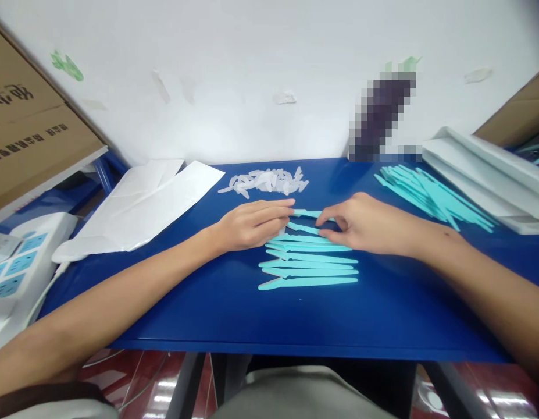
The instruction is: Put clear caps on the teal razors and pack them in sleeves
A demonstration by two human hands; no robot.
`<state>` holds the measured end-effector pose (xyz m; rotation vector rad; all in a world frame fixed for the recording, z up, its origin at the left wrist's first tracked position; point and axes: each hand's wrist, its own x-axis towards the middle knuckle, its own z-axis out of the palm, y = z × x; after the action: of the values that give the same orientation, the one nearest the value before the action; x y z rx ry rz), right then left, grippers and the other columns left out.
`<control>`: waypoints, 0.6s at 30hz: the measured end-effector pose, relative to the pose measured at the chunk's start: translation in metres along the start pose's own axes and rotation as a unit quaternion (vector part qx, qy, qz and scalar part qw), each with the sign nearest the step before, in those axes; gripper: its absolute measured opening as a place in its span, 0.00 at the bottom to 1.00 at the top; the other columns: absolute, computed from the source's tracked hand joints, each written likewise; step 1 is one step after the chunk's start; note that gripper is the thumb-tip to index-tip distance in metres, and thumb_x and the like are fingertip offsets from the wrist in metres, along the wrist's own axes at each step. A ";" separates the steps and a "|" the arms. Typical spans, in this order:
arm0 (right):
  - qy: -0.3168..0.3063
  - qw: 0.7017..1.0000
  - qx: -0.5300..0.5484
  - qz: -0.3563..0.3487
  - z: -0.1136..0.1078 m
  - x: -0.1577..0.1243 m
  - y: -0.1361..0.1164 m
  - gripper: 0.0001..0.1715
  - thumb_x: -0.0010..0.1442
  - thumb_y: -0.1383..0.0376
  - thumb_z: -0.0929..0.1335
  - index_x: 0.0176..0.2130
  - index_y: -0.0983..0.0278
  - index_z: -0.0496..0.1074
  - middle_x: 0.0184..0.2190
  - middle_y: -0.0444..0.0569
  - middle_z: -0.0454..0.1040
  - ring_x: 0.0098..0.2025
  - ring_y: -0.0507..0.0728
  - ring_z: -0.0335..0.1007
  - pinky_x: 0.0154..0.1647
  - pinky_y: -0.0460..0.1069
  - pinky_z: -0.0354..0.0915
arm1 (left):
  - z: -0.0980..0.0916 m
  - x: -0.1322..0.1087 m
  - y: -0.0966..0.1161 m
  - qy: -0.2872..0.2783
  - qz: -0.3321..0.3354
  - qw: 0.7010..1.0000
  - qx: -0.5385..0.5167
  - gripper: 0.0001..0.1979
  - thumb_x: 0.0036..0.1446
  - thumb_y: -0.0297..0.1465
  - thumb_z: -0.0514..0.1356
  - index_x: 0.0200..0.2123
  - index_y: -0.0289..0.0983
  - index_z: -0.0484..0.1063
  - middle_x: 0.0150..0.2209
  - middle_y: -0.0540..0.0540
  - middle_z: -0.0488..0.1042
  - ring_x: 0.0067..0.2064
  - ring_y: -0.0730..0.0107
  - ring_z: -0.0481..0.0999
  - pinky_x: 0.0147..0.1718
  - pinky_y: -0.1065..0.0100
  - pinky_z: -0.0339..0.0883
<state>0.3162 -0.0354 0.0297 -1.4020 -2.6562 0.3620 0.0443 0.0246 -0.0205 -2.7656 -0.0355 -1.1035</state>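
My right hand (354, 224) curls thumb and fingers around the handle of a teal eyebrow razor (304, 228). Just beyond it, another razor (310, 213) runs under the same fingers. Over the razors' blade ends lies my left hand (254, 224), its fingers pressed together; what they grip is hidden. A small pale piece shows beneath its fingertips, perhaps a cap. Toward me, a row of teal razors (313, 282) rests side by side on the blue table, blade ends to the left. Behind my left hand sits a heap of translucent white caps (269, 181).
Several more teal razors (430, 192) are piled at the right, beside a white tray (487, 174). At the left lie a white plastic bag (147, 203) and a power strip (27, 256). A cardboard box (34, 110) stands behind them. The blue table (295, 326) meets a white wall.
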 end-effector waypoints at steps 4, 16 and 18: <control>-0.002 1.000 -0.002 0.002 0.001 -0.001 0.000 0.14 0.63 0.59 0.66 0.41 0.60 0.80 0.15 0.39 0.67 0.17 0.51 0.60 0.25 0.48 0.56 | -0.001 0.003 0.000 -0.003 0.027 0.999 0.018 0.06 0.65 0.21 0.62 0.41 0.37 0.74 0.47 0.41 0.83 0.58 0.56 0.79 0.52 0.62 0.82; -0.024 1.000 -0.012 -0.010 -0.010 -0.008 -0.001 0.13 0.61 0.61 0.65 0.26 0.58 0.71 0.17 0.39 0.68 0.20 0.52 0.59 0.38 0.53 0.61 | 0.000 0.001 -0.003 -0.012 -0.069 0.997 0.035 0.07 0.68 0.26 0.59 0.45 0.39 0.75 0.43 0.44 0.83 0.44 0.67 0.84 0.42 0.66 0.80; -0.010 1.000 0.029 0.002 -0.012 -0.009 0.001 0.10 0.59 0.61 0.67 0.26 0.58 0.71 0.16 0.38 0.65 0.19 0.52 0.57 0.32 0.52 0.59 | 0.002 0.001 -0.005 0.011 -0.126 0.992 0.024 0.07 0.68 0.27 0.59 0.46 0.38 0.76 0.40 0.44 0.81 0.40 0.68 0.81 0.38 0.67 0.77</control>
<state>0.3253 -0.0405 0.0411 -1.3937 -2.6363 0.4532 0.0456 0.0298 -0.0202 -2.7610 -0.4129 -1.1715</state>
